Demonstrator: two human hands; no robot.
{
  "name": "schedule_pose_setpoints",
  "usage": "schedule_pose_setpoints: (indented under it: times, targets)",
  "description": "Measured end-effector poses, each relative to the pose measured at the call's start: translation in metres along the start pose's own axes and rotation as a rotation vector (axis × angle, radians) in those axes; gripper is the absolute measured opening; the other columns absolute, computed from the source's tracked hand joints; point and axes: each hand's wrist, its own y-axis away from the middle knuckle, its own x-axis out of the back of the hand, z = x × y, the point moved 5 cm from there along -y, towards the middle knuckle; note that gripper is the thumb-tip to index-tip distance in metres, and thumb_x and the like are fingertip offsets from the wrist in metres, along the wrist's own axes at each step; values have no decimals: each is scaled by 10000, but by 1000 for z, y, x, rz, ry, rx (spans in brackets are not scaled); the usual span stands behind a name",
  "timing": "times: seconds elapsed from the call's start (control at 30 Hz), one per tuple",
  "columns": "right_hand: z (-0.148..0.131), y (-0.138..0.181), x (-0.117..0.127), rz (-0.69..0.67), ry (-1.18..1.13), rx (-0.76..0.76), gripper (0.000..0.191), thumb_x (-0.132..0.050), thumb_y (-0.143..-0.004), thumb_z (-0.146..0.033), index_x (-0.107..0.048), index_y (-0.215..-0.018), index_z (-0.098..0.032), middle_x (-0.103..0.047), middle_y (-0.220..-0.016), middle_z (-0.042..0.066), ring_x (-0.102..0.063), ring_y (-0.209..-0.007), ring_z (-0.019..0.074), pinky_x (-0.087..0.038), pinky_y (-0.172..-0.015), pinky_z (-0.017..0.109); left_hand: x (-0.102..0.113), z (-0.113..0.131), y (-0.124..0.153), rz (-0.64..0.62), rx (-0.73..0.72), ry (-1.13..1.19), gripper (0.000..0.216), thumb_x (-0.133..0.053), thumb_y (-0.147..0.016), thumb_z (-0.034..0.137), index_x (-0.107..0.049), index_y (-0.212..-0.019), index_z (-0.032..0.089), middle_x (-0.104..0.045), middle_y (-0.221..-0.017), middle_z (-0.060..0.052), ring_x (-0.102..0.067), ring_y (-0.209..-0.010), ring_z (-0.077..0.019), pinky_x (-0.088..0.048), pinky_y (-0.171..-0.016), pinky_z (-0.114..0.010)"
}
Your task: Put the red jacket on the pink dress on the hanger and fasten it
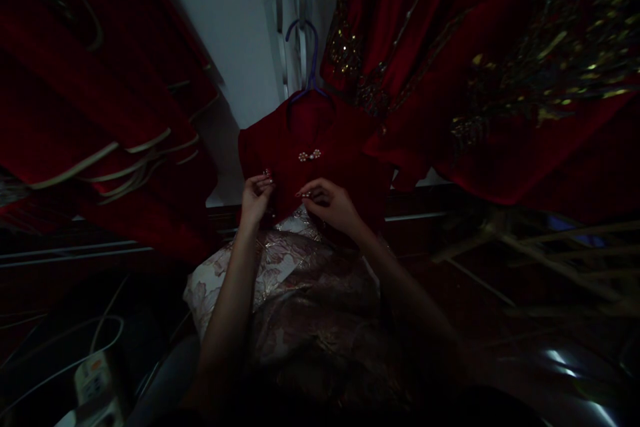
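A dark red garment [280,137] with a stand-up collar hangs in front of me on a purple hanger [315,60]. Its upper front carries a pearl-and-bead clasp [310,155]. Over the garment's left side is my left hand [257,198], its fingers drawn together near small shiny specks. My right hand [331,203] is closed in a pinch just below the clasp, with tiny bright dots at its fingertips. Dim light hides what either pinch contains. Beneath both hands, pale floral brocade fabric [285,257] spreads across my lap.
Red clothing with light piping [100,160] hangs at left. At right hangs red clothing with gold sequin trim [555,73]. A white power strip [95,380] with a cable lies at lower left. A wooden rack [540,253] stands at right.
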Motion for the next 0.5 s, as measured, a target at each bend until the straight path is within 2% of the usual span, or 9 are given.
schedule_pose_setpoints:
  times: [0.17, 0.33, 0.5]
  targets:
    - [22, -35, -21, 60, -20, -24, 184, -622, -809, -357, -621, -906, -201, -695, -908, 29, -654, -780, 119, -541, -709, 251, -1, 9, -1, -21, -46, -6, 283, -688, -619, 258, -612, -868, 147, -660, -847, -39, -623, -785, -114, -486, -832, -275]
    - [40, -68, -38, 69, 17, -40, 245, -649, -761, -210, -609, -1002, -211, -679, -886, 12, -651, -771, 117, -555, -718, 256, -2, 11, -1, -52, -8, 14, 313, -718, -619, 262, -663, -897, 127, -694, -889, -69, -644, -816, -136, -492, -868, -303]
    - [42, -78, -44, 77, 63, -66, 185, -622, -764, -152, -642, -945, -184, -682, -846, 23, -656, -763, 129, -561, -748, 286, -2, 13, 0, -24, 13, 17, 334, -731, -623, 277, -681, -919, 129, -708, -912, -76, -658, -846, -153, -500, -888, -321]
